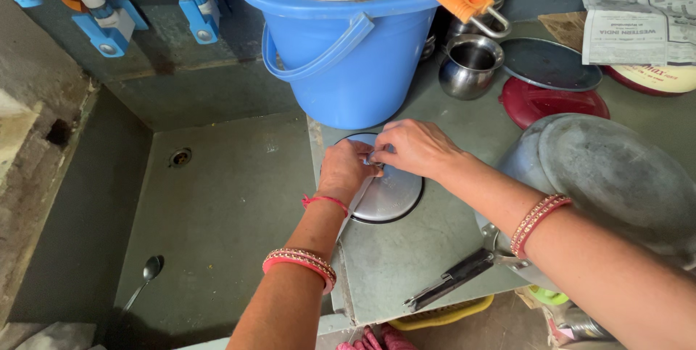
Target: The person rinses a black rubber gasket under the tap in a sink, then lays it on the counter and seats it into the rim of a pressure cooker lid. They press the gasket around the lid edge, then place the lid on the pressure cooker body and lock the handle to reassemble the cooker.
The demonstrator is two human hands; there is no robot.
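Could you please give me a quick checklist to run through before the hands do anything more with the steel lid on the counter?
1. Both hands on the lid: left hand and right hand meet at the centre of the steel lid. Ok.
2. Lid lies flat on the counter: ok.
3. What the fingertips pinch: hidden by the fingers. Cannot tell.
4. Room behind: the blue bucket stands close behind the lid. Not ok.
5. Room at right: the overturned grey pot sits under the right forearm. Not ok.
6. Sink holds only a spoon: ok.
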